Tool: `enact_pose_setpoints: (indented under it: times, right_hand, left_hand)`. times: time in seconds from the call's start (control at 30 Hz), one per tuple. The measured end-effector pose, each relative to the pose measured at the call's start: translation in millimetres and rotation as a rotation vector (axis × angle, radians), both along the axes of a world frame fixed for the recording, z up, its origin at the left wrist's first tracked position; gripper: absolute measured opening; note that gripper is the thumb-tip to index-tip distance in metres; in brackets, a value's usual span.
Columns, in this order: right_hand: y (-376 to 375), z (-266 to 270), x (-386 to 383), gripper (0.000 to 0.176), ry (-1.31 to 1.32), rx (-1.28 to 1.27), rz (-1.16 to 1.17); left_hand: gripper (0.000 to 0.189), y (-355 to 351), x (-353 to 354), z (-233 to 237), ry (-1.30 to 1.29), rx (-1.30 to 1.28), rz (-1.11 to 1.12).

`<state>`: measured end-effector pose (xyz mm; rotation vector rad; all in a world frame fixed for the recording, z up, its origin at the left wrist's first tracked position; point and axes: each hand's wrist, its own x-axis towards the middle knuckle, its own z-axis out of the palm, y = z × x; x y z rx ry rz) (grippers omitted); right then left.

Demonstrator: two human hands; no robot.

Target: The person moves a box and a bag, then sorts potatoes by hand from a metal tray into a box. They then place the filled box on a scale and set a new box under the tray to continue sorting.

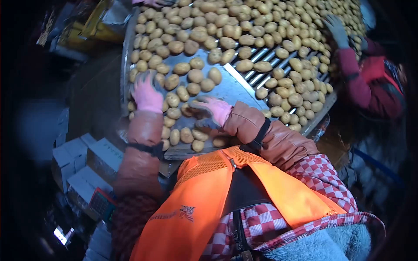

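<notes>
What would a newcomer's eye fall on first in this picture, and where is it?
Probably the bright orange fabric vest, low in the centre. Next, the mass of rounded yellow-brown potatoes covering much of the grey metal table above it. The left hand and right hand, in pink-and-grey gloves, also stand out left of centre.

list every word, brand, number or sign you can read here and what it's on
No text is clear enough to quote.
Orange vest: dark emblem with a line of lettering beside it, too blurred to read.
White carton at lower left: faint marks on top, too small to read.
</notes>
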<state>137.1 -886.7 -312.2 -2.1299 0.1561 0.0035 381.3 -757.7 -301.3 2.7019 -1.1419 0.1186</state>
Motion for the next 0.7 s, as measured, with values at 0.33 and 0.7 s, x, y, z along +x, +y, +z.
enact_pose_setpoints:
  times: [0.33, 0.7]
  right_hand:
    - [-75.8, 45.0, -105.4, 0.030, 0.003, 0.265, -0.966]
    - [-52.4, 12.9, -161.2, 0.080, 0.400, -0.418, -1.043]
  left_hand:
    - [0.061, -113.9, -22.1, -26.7, 0.138, 0.111, -0.307]
    - [0.044, 51.5, -95.4, -17.5, 0.189, 0.115, -0.230]
